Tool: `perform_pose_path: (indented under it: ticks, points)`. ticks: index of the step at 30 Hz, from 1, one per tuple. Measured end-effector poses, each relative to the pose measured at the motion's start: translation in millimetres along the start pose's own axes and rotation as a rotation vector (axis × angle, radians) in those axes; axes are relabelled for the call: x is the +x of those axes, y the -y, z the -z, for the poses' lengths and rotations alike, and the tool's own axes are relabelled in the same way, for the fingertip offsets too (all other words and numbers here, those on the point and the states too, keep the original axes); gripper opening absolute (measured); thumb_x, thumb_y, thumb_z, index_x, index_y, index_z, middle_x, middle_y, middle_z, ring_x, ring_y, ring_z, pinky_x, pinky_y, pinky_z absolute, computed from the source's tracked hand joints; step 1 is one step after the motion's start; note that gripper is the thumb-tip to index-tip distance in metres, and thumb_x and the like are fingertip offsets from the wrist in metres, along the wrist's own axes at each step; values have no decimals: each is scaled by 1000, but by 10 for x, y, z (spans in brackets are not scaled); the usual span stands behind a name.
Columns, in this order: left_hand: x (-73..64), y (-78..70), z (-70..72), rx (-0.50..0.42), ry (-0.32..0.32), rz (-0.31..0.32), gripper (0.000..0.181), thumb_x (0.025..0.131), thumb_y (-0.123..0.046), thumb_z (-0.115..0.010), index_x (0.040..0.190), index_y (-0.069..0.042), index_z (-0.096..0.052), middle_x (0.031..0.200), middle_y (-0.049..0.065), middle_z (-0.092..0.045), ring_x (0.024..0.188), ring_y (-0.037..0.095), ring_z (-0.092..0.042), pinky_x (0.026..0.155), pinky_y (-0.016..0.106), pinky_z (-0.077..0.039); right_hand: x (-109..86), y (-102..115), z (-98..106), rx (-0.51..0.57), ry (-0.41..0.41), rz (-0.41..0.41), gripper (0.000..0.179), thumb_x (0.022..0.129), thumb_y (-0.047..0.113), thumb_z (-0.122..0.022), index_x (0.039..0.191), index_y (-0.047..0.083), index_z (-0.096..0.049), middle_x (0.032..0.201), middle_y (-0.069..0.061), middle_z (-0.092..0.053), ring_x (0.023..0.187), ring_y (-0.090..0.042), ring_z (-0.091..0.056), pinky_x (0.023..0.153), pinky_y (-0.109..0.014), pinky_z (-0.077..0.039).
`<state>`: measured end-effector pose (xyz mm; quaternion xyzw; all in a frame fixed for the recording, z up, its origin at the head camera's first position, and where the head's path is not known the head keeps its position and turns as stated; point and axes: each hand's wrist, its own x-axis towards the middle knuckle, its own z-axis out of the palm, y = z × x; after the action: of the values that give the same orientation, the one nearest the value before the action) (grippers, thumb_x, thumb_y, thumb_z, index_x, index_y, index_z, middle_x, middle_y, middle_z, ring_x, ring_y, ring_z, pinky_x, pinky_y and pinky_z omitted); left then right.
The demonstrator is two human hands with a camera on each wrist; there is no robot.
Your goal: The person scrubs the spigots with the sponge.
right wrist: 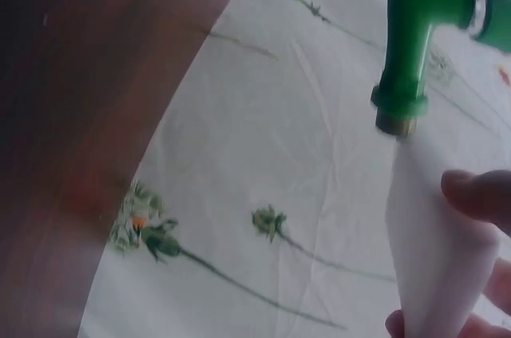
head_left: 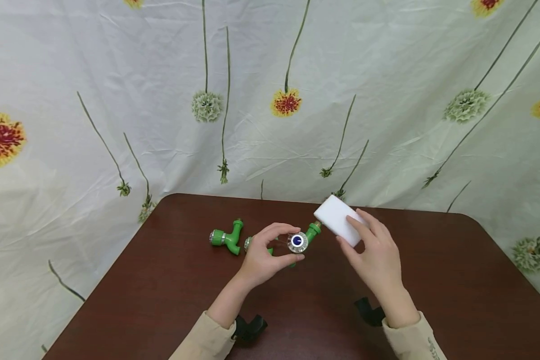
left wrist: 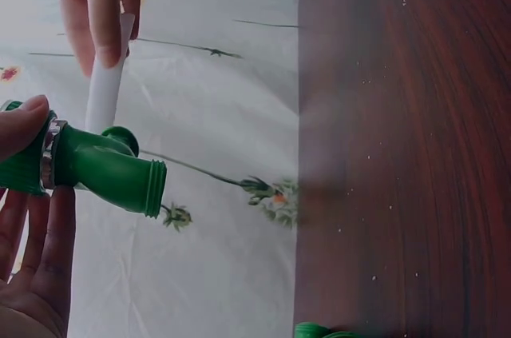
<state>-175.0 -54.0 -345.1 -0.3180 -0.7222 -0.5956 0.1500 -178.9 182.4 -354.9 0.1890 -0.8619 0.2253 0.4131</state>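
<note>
My left hand (head_left: pixel 264 255) pinches a green plastic faucet (head_left: pixel 314 232) by its ribbed knob between thumb and fingers. The knob's clear rim and blue centre face up in the head view. A white sponge block (head_left: pixel 335 217) is in my right hand (head_left: pixel 378 252), gripped between thumb and fingers. In the right wrist view, the faucet's brass-tipped inlet (right wrist: pixel 397 124) meets the sponge (right wrist: pixel 435 250) at its upper edge; whether they touch I cannot tell. The left wrist view has the threaded spout (left wrist: pixel 152 188) pointing away from the left hand, with the sponge (left wrist: pixel 108 94) behind the faucet.
Another green faucet (head_left: pixel 229 237) lies on the dark brown table (head_left: pixel 171 285), left of the hands. One more (head_left: pixel 248 243) is partly hidden behind the left hand. A floral cloth (head_left: pixel 252 100) hangs beyond the table's far edge. Small white specks (left wrist: pixel 369 157) dot the tabletop.
</note>
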Motion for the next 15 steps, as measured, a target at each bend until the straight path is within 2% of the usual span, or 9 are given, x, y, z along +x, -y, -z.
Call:
perform_pose_path:
  ticks: [3, 5, 10, 15]
  points:
    - [4, 7, 2, -8, -5, 2, 43, 68, 8, -79, 108, 4, -64, 106, 15, -62, 89, 26, -60, 73, 34, -55, 19, -40, 51, 8, -45, -67, 45, 68, 11, -83, 109, 2, -68, 121, -17, -57, 104, -36, -55, 72, -49, -51]
    - [6, 9, 5, -13, -11, 6, 43, 68, 8, -79, 108, 4, -64, 106, 15, -62, 89, 25, -60, 73, 36, -55, 28, -38, 77, 38, -47, -74, 44, 69, 11, -82, 109, 2, -68, 122, -15, -57, 106, -34, -55, 73, -48, -50]
    - [6, 10, 11, -14, -16, 10, 43, 68, 8, -79, 108, 3, -64, 106, 15, -62, 88, 23, -61, 72, 42, -55, 23, 48, 71, 104, 37, -20, 45, 69, 16, -83, 111, 6, -69, 123, -11, -58, 107, -28, -56, 71, -41, -51]
    - [9, 17, 16, 1, -27, 3, 42, 68, 7, -79, 108, 4, -64, 106, 15, -62, 88, 22, -61, 72, 42, -55, -22, 114, 12, 126, 137, 59, 46, 69, 19, -84, 111, 8, -69, 124, -9, -57, 106, -25, -57, 68, -37, -54]
